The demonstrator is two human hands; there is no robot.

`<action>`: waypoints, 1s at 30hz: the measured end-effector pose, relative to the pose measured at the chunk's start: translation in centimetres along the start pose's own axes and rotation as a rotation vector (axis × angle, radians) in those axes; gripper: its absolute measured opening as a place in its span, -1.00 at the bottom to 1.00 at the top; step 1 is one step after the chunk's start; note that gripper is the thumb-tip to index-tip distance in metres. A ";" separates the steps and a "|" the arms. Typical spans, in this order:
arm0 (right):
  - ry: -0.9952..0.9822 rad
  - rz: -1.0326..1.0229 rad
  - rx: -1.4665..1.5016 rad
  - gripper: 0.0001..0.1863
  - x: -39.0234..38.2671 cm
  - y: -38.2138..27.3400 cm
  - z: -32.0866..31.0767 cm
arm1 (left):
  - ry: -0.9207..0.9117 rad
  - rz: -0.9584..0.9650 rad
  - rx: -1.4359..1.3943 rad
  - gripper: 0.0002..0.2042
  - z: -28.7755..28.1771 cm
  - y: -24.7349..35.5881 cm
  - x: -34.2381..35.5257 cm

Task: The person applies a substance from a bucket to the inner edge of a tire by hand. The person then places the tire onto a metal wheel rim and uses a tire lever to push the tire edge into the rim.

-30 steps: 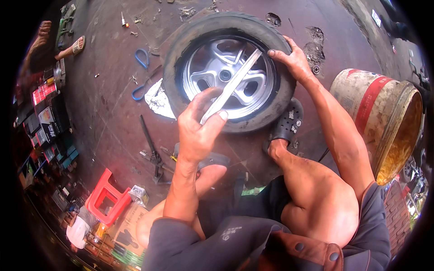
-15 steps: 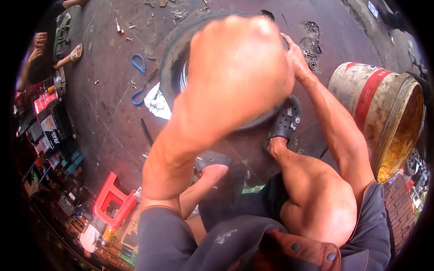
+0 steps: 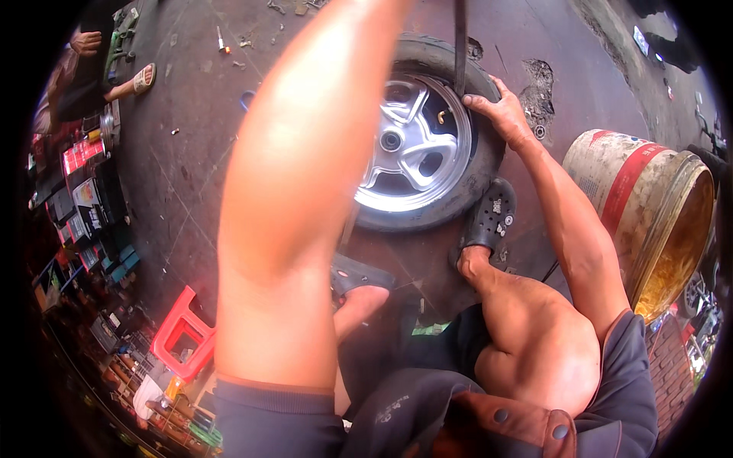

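A small wheel lies flat on the stained concrete, a black tyre [image 3: 481,168] around a silver spoked rim [image 3: 416,145]. My right hand [image 3: 500,114] grips the tyre's far right edge, fingers curled over the sidewall. Beside those fingers a thin dark bar [image 3: 460,46] stands up from the tyre and runs out of the top of the picture. My left forearm [image 3: 298,191] is raised across the middle and hides the wheel's left half; the left hand itself is above the picture's edge. My right foot in a black clog [image 3: 492,214] presses against the tyre's near side.
A rusty drum with a red band [image 3: 649,206] stands at the right. A red plastic stool [image 3: 179,332] and rows of small boxes [image 3: 76,198] lie at the left. Another person's sandalled foot [image 3: 141,76] shows at the upper left. My left foot's sandal [image 3: 359,275] is below the wheel.
My left arm has swung up from the flat bar on the rim until the hand left the picture. The bar now stands upright. My right hand stayed on the tyre.
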State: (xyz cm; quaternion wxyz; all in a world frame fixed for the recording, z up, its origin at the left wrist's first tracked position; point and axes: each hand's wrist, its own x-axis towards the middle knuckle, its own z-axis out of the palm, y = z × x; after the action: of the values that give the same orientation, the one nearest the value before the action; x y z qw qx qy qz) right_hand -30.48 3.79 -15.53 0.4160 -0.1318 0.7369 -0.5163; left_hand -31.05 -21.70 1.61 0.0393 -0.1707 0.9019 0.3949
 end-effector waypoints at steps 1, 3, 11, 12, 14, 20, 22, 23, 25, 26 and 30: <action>-0.009 0.013 0.011 -0.08 0.2 0.0 0.0 | 0.045 -0.099 -0.151 -0.77 -0.4 -1.7 -1.0; -0.021 0.022 0.036 -0.09 0.3 -0.1 -0.1 | 0.203 -0.309 -0.501 -0.76 -1.1 -5.5 -5.1; 0.003 0.024 0.025 -0.08 0.6 0.2 -0.2 | 0.851 -0.587 -1.180 -0.67 7.8 -11.9 -28.8; -0.007 0.026 0.019 -0.08 0.6 0.3 -0.2 | 0.903 -0.605 -1.198 -0.66 9.3 -11.8 -30.0; 0.013 0.024 0.025 -0.09 0.7 0.3 -0.1 | 0.985 -0.522 -1.263 -0.61 11.9 -11.3 -31.5; 0.010 0.020 0.005 -0.11 0.7 0.2 0.3 | 1.018 -0.401 -1.543 -0.61 16.7 -10.8 -32.0; 0.007 0.024 0.000 -0.12 0.7 0.2 0.4 | 1.028 -0.391 -1.560 -0.62 17.3 -10.2 -31.6; 0.011 0.014 -0.005 -0.12 0.7 0.3 0.4 | 1.024 -0.376 -1.577 -0.65 17.4 -9.7 -31.3; 0.016 0.005 -0.013 -0.12 0.8 0.3 0.4 | 1.020 -0.362 -1.598 -0.68 16.9 -8.2 -30.6; 0.013 0.003 -0.014 -0.12 0.8 0.3 0.4 | 1.035 -0.423 -1.392 -0.69 16.4 -7.1 -30.4; 0.036 0.033 -0.035 -0.12 0.8 0.3 0.5 | 1.022 -0.353 -0.535 -0.78 13.3 -4.1 -28.3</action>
State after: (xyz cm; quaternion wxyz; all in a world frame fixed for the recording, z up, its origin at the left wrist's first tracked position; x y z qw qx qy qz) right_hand -30.57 3.11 -16.24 0.4090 -0.1174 0.7551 -0.4987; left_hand -3.97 -6.85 -4.55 -0.3783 -0.4900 0.6339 0.4636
